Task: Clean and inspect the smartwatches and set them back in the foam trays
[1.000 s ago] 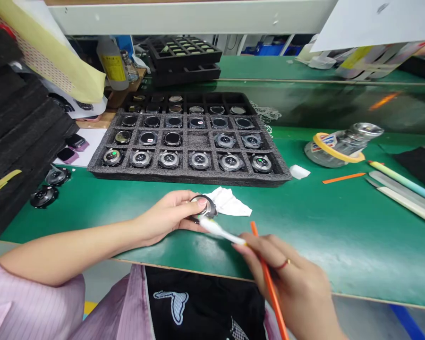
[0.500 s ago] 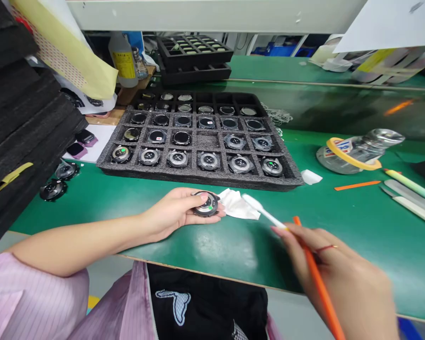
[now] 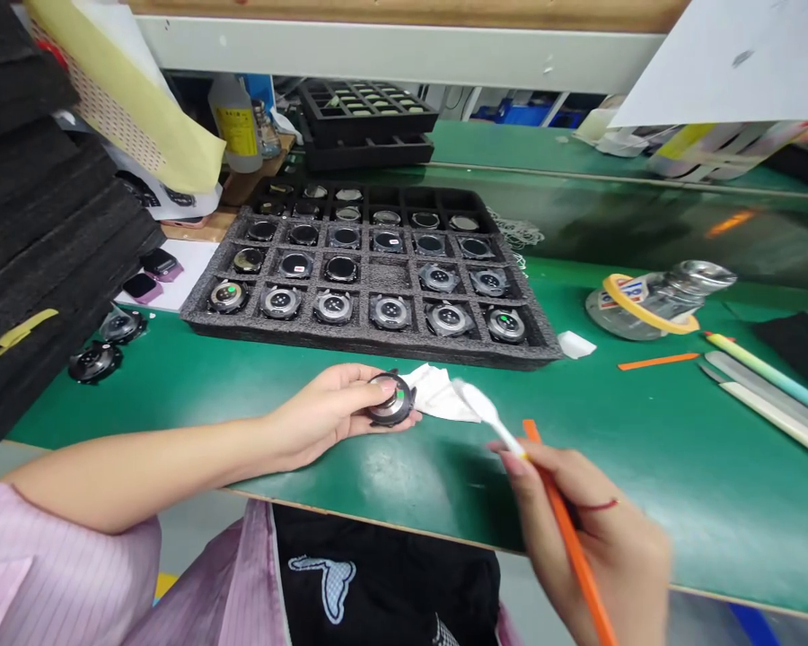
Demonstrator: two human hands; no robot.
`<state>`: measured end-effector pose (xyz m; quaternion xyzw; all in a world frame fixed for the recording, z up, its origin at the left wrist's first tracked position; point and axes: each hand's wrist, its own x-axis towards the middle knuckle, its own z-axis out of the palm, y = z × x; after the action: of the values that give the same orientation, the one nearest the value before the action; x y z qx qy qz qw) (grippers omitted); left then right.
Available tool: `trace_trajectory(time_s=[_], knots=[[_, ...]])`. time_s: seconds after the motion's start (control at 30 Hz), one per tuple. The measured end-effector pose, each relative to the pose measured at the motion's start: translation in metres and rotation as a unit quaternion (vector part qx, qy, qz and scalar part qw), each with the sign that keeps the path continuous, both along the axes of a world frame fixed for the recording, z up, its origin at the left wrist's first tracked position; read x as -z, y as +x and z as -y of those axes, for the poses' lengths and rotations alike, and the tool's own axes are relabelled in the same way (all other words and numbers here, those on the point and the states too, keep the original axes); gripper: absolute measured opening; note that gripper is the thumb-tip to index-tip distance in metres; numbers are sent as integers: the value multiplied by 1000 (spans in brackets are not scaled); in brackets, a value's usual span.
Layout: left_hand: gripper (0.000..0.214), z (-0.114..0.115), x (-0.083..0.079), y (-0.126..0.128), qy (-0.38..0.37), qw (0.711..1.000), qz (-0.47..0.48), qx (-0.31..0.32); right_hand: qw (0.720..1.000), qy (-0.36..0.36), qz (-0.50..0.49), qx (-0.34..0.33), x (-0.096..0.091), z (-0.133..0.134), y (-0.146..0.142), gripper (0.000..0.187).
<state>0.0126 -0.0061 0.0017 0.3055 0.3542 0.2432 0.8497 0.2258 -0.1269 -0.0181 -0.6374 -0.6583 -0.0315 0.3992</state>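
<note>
My left hand point(image 3: 337, 404) is closed around a round watch case point(image 3: 391, 400), its silver and black back turned up with a green dot on it. The thumb lies on that back. A crumpled white wipe point(image 3: 437, 391) is just beyond the fingertips; whether they hold it I cannot tell. Between thumb and fingers, my right hand point(image 3: 592, 529) grips a white toothbrush-like tool point(image 3: 488, 414), whose head is blurred. An orange stick point(image 3: 566, 520) runs through the same grip. The tool's head is to the right of the watch case, apart from it.
A black foam tray point(image 3: 370, 345) with several watch cases lies behind my hands. Foam slabs point(image 3: 54, 224) are stacked at left, near two loose watch cases point(image 3: 95, 361). At right are a glass bottle point(image 3: 639, 309), another orange stick point(image 3: 658, 361) and several pen-like tools point(image 3: 774, 386).
My right hand has moved left with the toothbrush-like tool and the orange stick, nearer to the watch case. The watch case has tilted slightly in my left hand. The camera view has shifted a little.
</note>
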Motion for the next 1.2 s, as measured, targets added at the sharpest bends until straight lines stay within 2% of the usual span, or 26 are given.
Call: trace_trajectory(time_s=[0.1,0.2,0.3,0.37,0.4,0.5,0.53,0.57,0.67,0.7,0.8,0.83,0.9,0.97,1.0,1.1,1.2], knots=[[20,-1,2,0,25,1000,1,-3,998,18,12,-54,4,-2,-24,6],[19,-3,2,-1,12,1000,9,1,996,2,42,-74,6,-7,-28,10],[21,-4,3,-2,-2,1000,14,12,993,1,120,16,5,-10,-11,27],[22,-4,3,-2,-2,1000,22,18,987,24,142,70,3,-9,-1,29],[23,-4,3,-2,0,999,25,21,989,31,131,62,2,-7,1,26],[19,-4,3,-2,0,1000,23,16,996,-3,76,-55,0,-6,-3,14],[17,-4,3,-2,-4,1000,24,14,994,-15,75,-73,0,-6,-5,15],[16,-5,3,-2,-11,1000,26,13,994,-17,86,-64,-1,-8,-5,18],[13,-5,3,-1,-36,998,40,15,993,11,116,20,-4,-11,-5,27],[11,-5,2,-1,-44,998,47,18,994,14,107,19,-6,-12,-5,25],[6,-4,0,1,-70,995,74,14,998,6,42,-51,-6,-12,-6,16],[7,-3,-1,1,-79,993,88,7,998,8,35,-47,-6,-12,-5,17],[10,-1,-4,1,-98,988,117,-14,999,10,19,31,-4,-12,1,24],[11,1,-8,0,-112,983,140,-30,992,2,-35,124,-3,-10,8,31],[11,3,-10,0,-115,982,147,-32,987,-4,-71,146,-3,-9,10,32],[7,6,-12,-2,-105,982,156,-17,985,-2,-125,116,-3,-6,9,25],[10,8,-12,-4,-102,983,153,-8,994,19,-91,65,0,-7,0,18]])
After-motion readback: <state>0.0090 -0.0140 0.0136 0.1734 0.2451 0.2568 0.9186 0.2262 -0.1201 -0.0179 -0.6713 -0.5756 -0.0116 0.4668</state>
